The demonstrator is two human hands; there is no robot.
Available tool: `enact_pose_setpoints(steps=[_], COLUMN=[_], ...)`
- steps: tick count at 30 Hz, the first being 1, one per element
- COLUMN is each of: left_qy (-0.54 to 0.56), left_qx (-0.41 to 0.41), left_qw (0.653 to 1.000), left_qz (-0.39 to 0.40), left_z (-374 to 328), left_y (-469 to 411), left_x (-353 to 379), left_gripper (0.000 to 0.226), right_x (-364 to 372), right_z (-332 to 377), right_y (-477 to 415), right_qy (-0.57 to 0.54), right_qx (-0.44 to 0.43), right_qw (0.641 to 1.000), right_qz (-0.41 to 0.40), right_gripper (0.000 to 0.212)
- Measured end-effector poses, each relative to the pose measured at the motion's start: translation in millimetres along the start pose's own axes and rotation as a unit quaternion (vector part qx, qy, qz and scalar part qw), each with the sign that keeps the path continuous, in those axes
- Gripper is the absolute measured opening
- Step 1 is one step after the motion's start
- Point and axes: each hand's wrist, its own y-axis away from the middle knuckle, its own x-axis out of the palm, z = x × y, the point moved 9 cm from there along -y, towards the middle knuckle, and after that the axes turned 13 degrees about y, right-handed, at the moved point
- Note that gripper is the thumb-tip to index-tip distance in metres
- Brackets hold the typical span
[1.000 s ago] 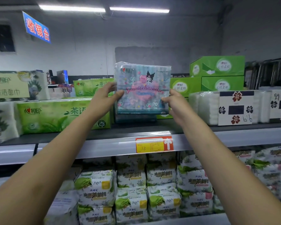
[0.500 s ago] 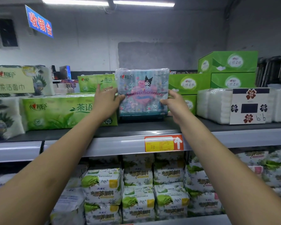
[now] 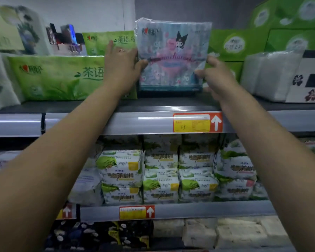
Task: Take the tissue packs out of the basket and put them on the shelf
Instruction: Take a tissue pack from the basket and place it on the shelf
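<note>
Lowered onto the shelf, the glossy tissue pack sits gripped by left hand and right hand.

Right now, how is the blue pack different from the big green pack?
The blue pack shows cartoons; the green pack shows leaves. The blue pack stands upright; the green pack lies long. Left hand and right hand hold the blue pack, not the green pack. Both have a heart logo.

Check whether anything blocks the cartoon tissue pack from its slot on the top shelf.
Nothing visible does. The tissue pack, held by the left hand and right hand, stands in the gap between the green tea pack and the green boxes on the top shelf.
</note>
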Motion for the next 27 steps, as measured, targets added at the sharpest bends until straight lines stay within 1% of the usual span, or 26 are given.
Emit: enact_pose_setpoints(steps=[5, 11, 20, 22, 24, 27], left_qy=[0.029, 0.074, 0.091, 0.101, 0.119, 0.142], left_qx=[-0.009, -0.036, -0.066, -0.068, -0.067, -0.057], left_qw=[0.999, 0.996, 0.993, 0.992, 0.99, 0.987], left_qz=[-0.016, -0.031, -0.024, -0.025, -0.029, -0.045], left_z=[1.2, 3.5, 1.0, 1.3, 3.6, 6.2], left_y=[3.7, 7.7, 14.2, 13.8, 12.6, 12.7], left_x=[-4.0, -7.7, -10.5, -10.3, -9.3, -10.7], left_gripper=[0.041, 0.05, 0.052, 0.056, 0.066, 0.076], right_x=[1.8, 5.0, 3.7, 3.7, 4.7, 3.7], right_z=[-4.3, -5.0, -1.6, -1.7, -0.9, -0.9], right_y=[-1.1, 7.6, 11.0, 11.2, 12.1, 12.8], right_qy=[0.013, 0.043, 0.039, 0.033, 0.025, 0.024], right_qx=[0.009, 0.022, 0.015, 0.013, 0.01, 0.009], right_qw=[1.0, 0.998, 0.998, 0.998, 0.998, 0.999], right_qz=[0.02, 0.044, 0.041, 0.043, 0.048, 0.04], right_gripper=[0.048, 0.042, 0.039, 0.038, 0.038, 0.044])
